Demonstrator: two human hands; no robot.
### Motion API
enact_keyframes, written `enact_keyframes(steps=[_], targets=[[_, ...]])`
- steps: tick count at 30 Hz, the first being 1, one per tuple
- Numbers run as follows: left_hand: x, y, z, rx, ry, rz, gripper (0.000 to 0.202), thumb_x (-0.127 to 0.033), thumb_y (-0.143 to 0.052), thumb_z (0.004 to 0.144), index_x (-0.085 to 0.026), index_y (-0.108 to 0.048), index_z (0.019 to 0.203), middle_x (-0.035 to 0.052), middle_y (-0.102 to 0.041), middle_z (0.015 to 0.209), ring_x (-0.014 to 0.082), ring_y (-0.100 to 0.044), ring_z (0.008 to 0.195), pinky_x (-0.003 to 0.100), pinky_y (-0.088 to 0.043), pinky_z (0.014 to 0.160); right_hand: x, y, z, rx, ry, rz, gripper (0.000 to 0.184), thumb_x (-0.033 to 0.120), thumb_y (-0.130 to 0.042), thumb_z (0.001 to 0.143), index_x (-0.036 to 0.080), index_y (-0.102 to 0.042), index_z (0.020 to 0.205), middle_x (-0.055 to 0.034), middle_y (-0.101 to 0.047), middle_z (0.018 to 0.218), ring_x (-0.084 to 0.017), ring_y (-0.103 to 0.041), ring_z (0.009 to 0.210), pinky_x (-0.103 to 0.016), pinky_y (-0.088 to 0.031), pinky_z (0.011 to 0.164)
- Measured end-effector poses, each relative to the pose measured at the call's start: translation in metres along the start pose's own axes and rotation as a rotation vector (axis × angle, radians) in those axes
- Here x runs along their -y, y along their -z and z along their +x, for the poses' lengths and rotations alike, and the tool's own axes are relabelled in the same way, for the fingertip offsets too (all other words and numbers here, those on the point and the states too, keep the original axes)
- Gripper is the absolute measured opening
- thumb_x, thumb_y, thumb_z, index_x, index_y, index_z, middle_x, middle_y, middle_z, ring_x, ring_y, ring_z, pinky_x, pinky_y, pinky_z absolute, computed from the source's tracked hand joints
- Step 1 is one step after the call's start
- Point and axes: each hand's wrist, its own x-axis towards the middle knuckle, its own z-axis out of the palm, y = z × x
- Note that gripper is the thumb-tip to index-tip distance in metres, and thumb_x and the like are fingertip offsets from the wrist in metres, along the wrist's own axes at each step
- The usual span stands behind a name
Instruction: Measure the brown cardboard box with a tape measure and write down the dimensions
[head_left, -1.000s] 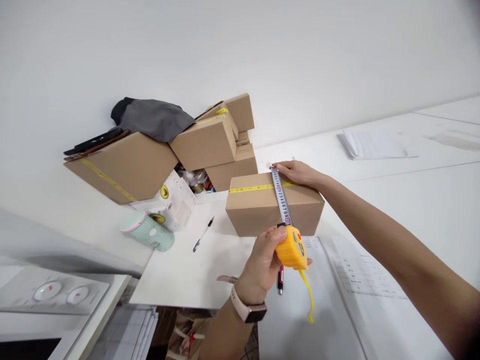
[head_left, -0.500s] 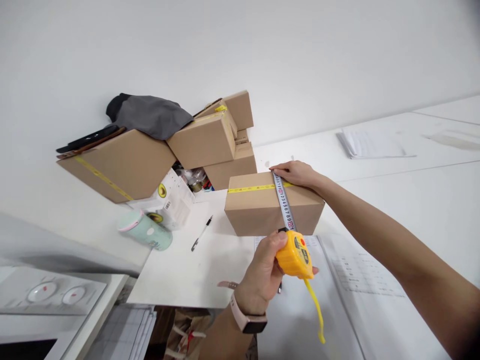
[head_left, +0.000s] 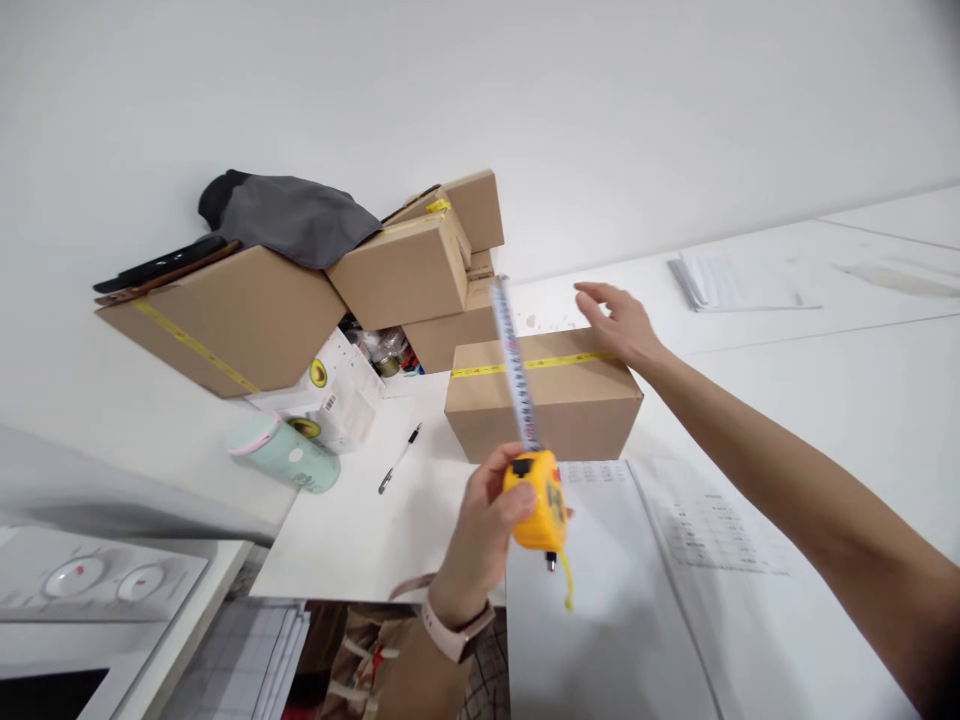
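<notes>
My left hand (head_left: pixel 480 530) grips a yellow tape measure (head_left: pixel 536 500), its blade (head_left: pixel 511 360) sticking up free in the air. A cardboard box (head_left: pixel 544 405) with a yellow tape stripe sits on the white table (head_left: pixel 825 390) just behind it. My right hand (head_left: pixel 622 320) hovers over the box's far right edge, fingers spread, holding nothing. A printed sheet (head_left: pixel 675 520) lies in front of the box, and a pen (head_left: pixel 399 458) lies to the box's left.
Several cardboard boxes (head_left: pixel 405 270) are stacked at the back left, a grey cloth (head_left: pixel 289 215) on top. A mint-green bottle (head_left: pixel 281 455) and a white carton (head_left: pixel 330 385) lie beside them. A paper stack (head_left: pixel 742 285) rests far right.
My right hand let go of the blade's tip and lifted off the box. The blade swung up and left, and my left hand moved left with the tape measure.
</notes>
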Motion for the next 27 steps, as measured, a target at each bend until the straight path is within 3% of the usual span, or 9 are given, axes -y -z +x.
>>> enact_keyframes(steps=[2, 5, 8, 11, 13, 16, 20, 27], targets=[[-0.007, 0.024, -0.002, -0.130, -0.193, 0.091, 0.056, -0.043, -0.086, 0.067, -0.023, -0.063, 0.113, 0.0055, -0.069, 0.096, 0.0241, -0.069, 0.084, 0.040, -0.060, 0.075, -0.012, 0.010, -0.010, -0.119, -0.066, 0.017, 0.052, 0.058, -0.044, 0.094, 0.023, -0.068, 0.124, -0.0109, -0.067, 0.130, -0.030, -0.060, 0.119, -0.045, -0.047, 0.100], [-0.021, 0.060, 0.006, -0.303, -0.354, 0.161, 0.051, -0.043, -0.084, 0.069, -0.022, -0.064, 0.111, 0.0053, -0.069, 0.101, 0.0229, -0.069, 0.086, 0.036, -0.060, 0.076, -0.028, 0.022, -0.028, -0.051, -0.274, 0.057, 0.061, 0.071, -0.040, 0.092, 0.025, -0.069, 0.119, -0.0124, -0.069, 0.125, -0.033, -0.062, 0.117, -0.047, -0.050, 0.095], [-0.032, 0.083, 0.022, -0.288, -0.305, 0.162, 0.045, -0.046, -0.081, 0.070, -0.019, -0.064, 0.103, 0.0071, -0.069, 0.105, 0.0221, -0.068, 0.088, 0.037, -0.060, 0.078, -0.029, 0.026, -0.045, 0.187, -0.416, 0.156, 0.069, 0.079, -0.037, 0.089, 0.028, -0.065, 0.126, -0.0118, -0.067, 0.132, -0.035, -0.060, 0.121, -0.049, -0.053, 0.093], [-0.032, 0.088, 0.031, -0.207, -0.224, 0.180, 0.043, -0.046, -0.079, 0.071, -0.018, -0.064, 0.101, 0.0063, -0.068, 0.100, 0.0219, -0.067, 0.088, 0.039, -0.060, 0.079, -0.016, 0.027, -0.056, 0.374, -0.431, 0.279, 0.067, 0.070, -0.054, 0.087, 0.033, -0.054, 0.142, -0.0077, -0.063, 0.139, -0.034, -0.058, 0.127, -0.048, -0.053, 0.098], [-0.026, 0.087, 0.029, -0.190, -0.200, 0.200, 0.045, -0.045, -0.080, 0.070, -0.018, -0.063, 0.103, 0.0053, -0.067, 0.098, 0.0210, -0.067, 0.086, 0.040, -0.060, 0.080, -0.009, 0.030, -0.063, 0.406, -0.415, 0.350, 0.072, 0.061, -0.063, 0.085, 0.033, -0.046, 0.149, -0.0058, -0.061, 0.142, -0.033, -0.056, 0.129, -0.046, -0.050, 0.104], [-0.013, 0.087, 0.010, -0.210, -0.193, 0.207, 0.051, -0.047, -0.083, 0.066, -0.021, -0.063, 0.105, 0.0039, -0.065, 0.100, 0.0197, -0.065, 0.082, 0.041, -0.061, 0.079, -0.007, 0.036, -0.086, 0.352, -0.350, 0.377, 0.076, 0.057, -0.064, 0.086, 0.036, -0.037, 0.155, -0.0020, -0.052, 0.152, -0.032, -0.048, 0.138, -0.045, -0.045, 0.112], [0.000, 0.096, -0.019, -0.166, -0.162, 0.218, 0.061, -0.052, -0.086, 0.060, -0.023, -0.064, 0.109, 0.0043, -0.063, 0.099, 0.0224, -0.064, 0.084, 0.043, -0.062, 0.075, -0.009, 0.039, -0.143, 0.220, -0.248, 0.338, 0.071, 0.054, -0.062, 0.089, 0.043, -0.034, 0.154, 0.0022, -0.036, 0.162, -0.034, -0.043, 0.142, -0.046, -0.050, 0.107], [0.013, 0.116, -0.026, -0.128, -0.076, 0.259, 0.056, -0.046, -0.086, 0.062, -0.023, -0.064, 0.109, 0.0045, -0.063, 0.099, 0.0209, -0.063, 0.081, 0.043, -0.062, 0.076, 0.001, 0.016, -0.233, -0.059, -0.117, 0.314, 0.068, 0.047, -0.061, 0.091, 0.050, -0.030, 0.151, -0.0020, -0.036, 0.157, -0.033, -0.039, 0.144, -0.056, -0.046, 0.112]])
